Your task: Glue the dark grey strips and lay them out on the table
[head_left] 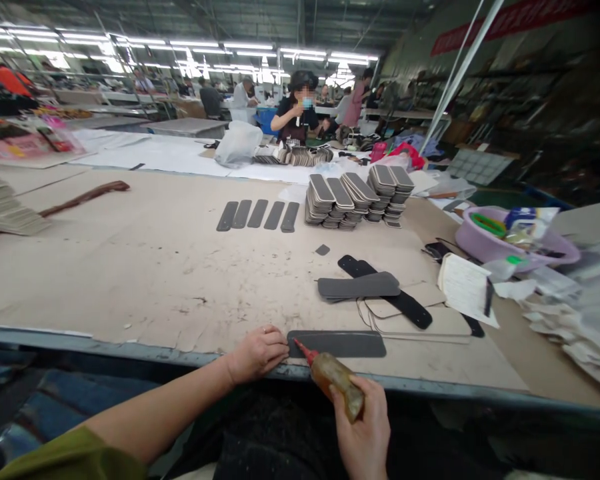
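A long dark grey strip lies flat at the table's front edge. My left hand rests at the strip's left end, its fingers pressed together; whether anything is under them is hidden. In my right hand is a yellowish glue bottle, tilted, its red nozzle at the strip's left part. A thin pale line runs along the strip's upper side. Behind it, grey strips lie across a black strip, beside beige pieces.
Stacks of grey pieces stand farther back, with several single ones in a row to their left. A purple basin and a notebook are at the right. A person sits across the table.
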A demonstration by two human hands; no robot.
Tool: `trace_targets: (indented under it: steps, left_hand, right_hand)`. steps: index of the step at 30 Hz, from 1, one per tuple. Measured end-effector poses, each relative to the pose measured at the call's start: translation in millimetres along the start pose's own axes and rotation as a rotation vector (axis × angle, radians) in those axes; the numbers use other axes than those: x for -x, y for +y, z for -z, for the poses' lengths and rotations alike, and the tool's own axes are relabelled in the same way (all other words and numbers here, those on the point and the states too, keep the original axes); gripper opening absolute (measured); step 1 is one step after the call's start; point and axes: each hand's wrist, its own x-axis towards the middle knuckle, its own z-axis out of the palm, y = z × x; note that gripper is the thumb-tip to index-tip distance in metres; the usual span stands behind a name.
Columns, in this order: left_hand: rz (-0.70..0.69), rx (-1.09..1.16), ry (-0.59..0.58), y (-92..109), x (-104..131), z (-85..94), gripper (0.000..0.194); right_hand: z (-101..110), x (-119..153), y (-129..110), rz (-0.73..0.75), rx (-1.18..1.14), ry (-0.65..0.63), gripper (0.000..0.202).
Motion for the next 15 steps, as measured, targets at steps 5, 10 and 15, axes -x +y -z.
trace_targets:
  steps: [5,10,15]
  left_hand:
    - [0.015,0.001,-0.041,-0.4,1.0,0.1,0.018]
    - [0.010,0.000,-0.025,-0.6,0.7,-0.7,0.018]
    - [0.016,0.012,0.014,-0.9,0.4,-1.4,0.016]
  right_hand:
    - [5.7,4.5,-2.5,-0.023,-0.018,-0.038,0.022]
    - [16.9,9.6,-5.4,-0.041,-0.017,-0.037,0.020]
    - [36.1,9.4,4.4,-0.074,0.098,0.054,0.024]
